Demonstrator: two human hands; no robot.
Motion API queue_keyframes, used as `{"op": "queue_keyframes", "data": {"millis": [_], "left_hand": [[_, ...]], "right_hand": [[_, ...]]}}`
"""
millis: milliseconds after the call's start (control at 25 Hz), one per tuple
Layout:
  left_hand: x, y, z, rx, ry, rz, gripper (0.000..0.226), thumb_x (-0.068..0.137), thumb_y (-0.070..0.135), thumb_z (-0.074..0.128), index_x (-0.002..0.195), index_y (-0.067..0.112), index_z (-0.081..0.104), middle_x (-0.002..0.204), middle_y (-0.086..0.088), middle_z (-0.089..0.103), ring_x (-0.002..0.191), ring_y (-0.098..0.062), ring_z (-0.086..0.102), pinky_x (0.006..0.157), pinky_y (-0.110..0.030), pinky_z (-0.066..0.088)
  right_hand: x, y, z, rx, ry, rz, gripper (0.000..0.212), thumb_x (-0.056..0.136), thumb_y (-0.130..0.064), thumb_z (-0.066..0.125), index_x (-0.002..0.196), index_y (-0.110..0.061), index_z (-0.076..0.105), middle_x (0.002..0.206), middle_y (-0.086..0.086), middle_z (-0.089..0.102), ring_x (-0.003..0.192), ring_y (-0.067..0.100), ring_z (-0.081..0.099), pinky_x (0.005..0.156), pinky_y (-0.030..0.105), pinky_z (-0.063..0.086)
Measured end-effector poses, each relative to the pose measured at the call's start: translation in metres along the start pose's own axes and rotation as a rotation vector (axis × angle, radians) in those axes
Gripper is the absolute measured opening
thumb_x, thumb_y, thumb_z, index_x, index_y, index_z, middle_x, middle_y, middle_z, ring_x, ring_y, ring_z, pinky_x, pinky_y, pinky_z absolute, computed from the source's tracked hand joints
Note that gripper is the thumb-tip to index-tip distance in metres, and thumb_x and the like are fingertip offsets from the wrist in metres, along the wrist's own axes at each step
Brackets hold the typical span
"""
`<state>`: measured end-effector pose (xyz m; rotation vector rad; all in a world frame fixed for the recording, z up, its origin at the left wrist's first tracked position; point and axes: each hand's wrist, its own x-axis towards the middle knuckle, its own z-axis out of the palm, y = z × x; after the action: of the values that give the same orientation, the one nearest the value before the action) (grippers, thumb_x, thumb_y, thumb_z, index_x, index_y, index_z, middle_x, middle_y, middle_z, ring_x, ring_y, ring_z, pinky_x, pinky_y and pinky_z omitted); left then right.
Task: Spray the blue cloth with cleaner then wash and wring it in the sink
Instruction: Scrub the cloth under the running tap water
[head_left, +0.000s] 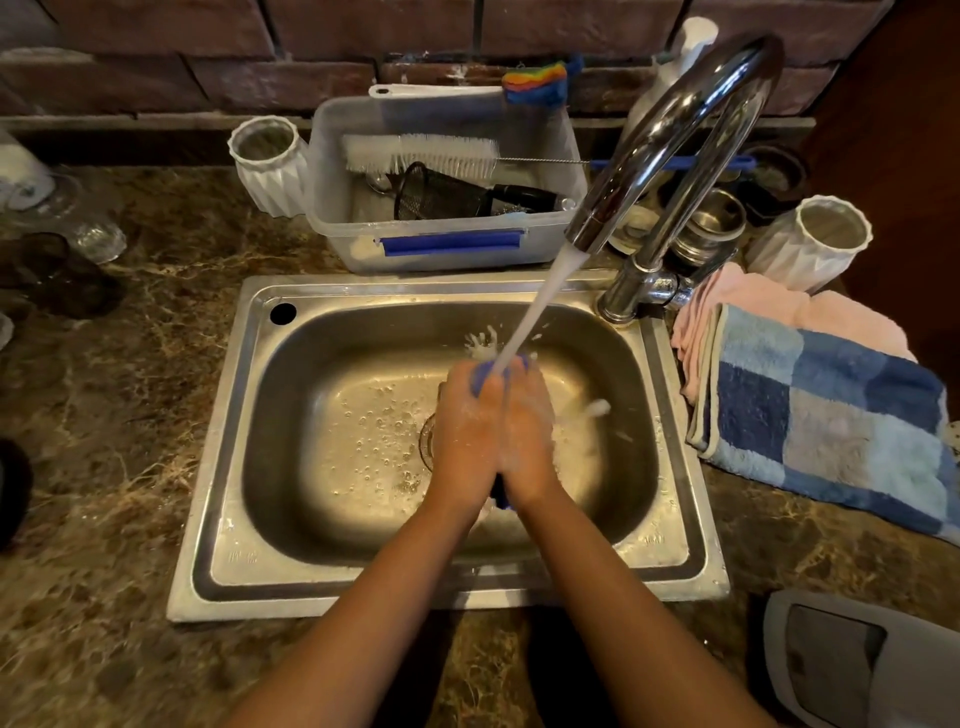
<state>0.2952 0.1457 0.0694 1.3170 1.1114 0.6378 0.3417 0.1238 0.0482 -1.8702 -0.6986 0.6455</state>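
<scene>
Hands first: left hand (464, 423) and right hand (524, 426) press palm to palm around the cloth (488, 375), over the sink (244, 436) under the tap (675, 135) stream. Best rub along its length, low, to limit splashing.
</scene>
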Motion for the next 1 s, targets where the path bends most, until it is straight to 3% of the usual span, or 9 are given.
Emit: {"op": "queue_keyframes", "data": {"millis": [160,280,360,440,600,680,760,880,1000], "left_hand": [[0.002,-0.007,0.005,0.152,0.007,-0.032,0.016,0.1,0.026,0.044,0.094,0.021,0.058,0.088,-0.009,0.061,0.077,-0.02,0.061,0.062,-0.021,0.047],[0.011,-0.01,-0.005,0.268,0.044,-0.056,0.027,0.1,0.026,0.041,0.08,0.022,0.059,0.076,-0.002,0.058,0.067,-0.012,0.054,0.055,-0.014,0.041],[0.014,-0.014,-0.013,0.124,0.083,-0.125,0.023,0.101,0.02,0.041,0.092,0.02,0.062,0.084,-0.001,0.063,0.075,-0.012,0.061,0.061,-0.01,0.046],[0.016,-0.014,-0.019,-0.261,0.044,-0.286,0.024,0.1,0.016,0.041,0.111,0.015,0.063,0.102,-0.007,0.069,0.094,-0.02,0.067,0.081,-0.027,0.055],[0.028,-0.001,-0.03,-0.873,-0.101,-0.657,0.032,0.1,0.02,0.037,0.099,0.003,0.064,0.083,-0.013,0.073,0.078,-0.022,0.071,0.074,-0.034,0.057],[0.021,0.003,-0.025,-0.773,-0.107,-0.66,0.026,0.099,0.021,0.046,0.106,0.003,0.064,0.085,-0.013,0.073,0.079,-0.021,0.071,0.071,-0.032,0.058],[0.01,-0.001,-0.014,-0.683,-0.098,-0.565,0.022,0.098,0.024,0.05,0.108,0.012,0.065,0.092,-0.007,0.07,0.089,-0.017,0.069,0.077,-0.027,0.056],[0.005,-0.004,-0.003,-0.462,-0.079,-0.426,0.021,0.097,0.03,0.048,0.093,0.023,0.068,0.081,0.003,0.069,0.082,-0.011,0.067,0.07,-0.025,0.054],[0.005,-0.005,-0.004,-0.166,-0.039,-0.314,0.037,0.1,0.045,0.037,0.098,0.019,0.063,0.074,-0.003,0.064,0.063,-0.013,0.062,0.047,-0.025,0.048]], "right_hand": [[0.011,0.001,-0.007,0.345,-0.013,0.466,0.034,0.1,-0.029,0.041,0.079,-0.017,0.065,0.075,0.005,0.065,0.076,0.02,0.061,0.069,0.032,0.048],[0.016,0.006,-0.014,0.601,-0.092,0.779,0.021,0.096,-0.018,0.045,0.084,-0.012,0.062,0.077,0.011,0.062,0.071,0.023,0.06,0.066,0.034,0.052],[0.014,0.003,-0.017,0.703,-0.057,0.69,0.017,0.094,-0.01,0.049,0.106,-0.021,0.053,0.096,0.013,0.064,0.076,0.022,0.065,0.068,0.035,0.056],[0.005,0.008,-0.013,0.634,-0.089,0.48,0.047,0.088,-0.006,0.058,0.121,-0.036,0.045,0.123,0.011,0.059,0.098,0.022,0.066,0.085,0.039,0.058],[-0.016,0.017,-0.009,0.057,-0.135,-0.178,0.047,0.091,-0.024,0.053,0.136,-0.035,0.046,0.149,-0.002,0.041,0.13,0.013,0.04,0.11,0.028,0.032],[-0.013,0.026,-0.01,-0.145,-0.065,-0.346,0.041,0.091,-0.027,0.053,0.132,-0.028,0.055,0.152,0.004,0.036,0.136,0.022,0.03,0.113,0.033,0.025],[-0.01,0.018,-0.006,0.042,-0.049,-0.237,0.035,0.091,-0.017,0.055,0.124,-0.026,0.063,0.147,0.004,0.039,0.136,0.02,0.037,0.113,0.038,0.033],[-0.006,-0.003,0.003,0.428,-0.041,0.063,0.014,0.091,-0.013,0.052,0.094,-0.022,0.063,0.097,0.001,0.061,0.087,0.007,0.062,0.081,0.028,0.054],[0.009,-0.009,-0.007,0.106,-0.085,0.031,0.026,0.098,-0.03,0.046,0.083,-0.016,0.061,0.081,0.005,0.059,0.073,0.012,0.057,0.065,0.027,0.047]]}}
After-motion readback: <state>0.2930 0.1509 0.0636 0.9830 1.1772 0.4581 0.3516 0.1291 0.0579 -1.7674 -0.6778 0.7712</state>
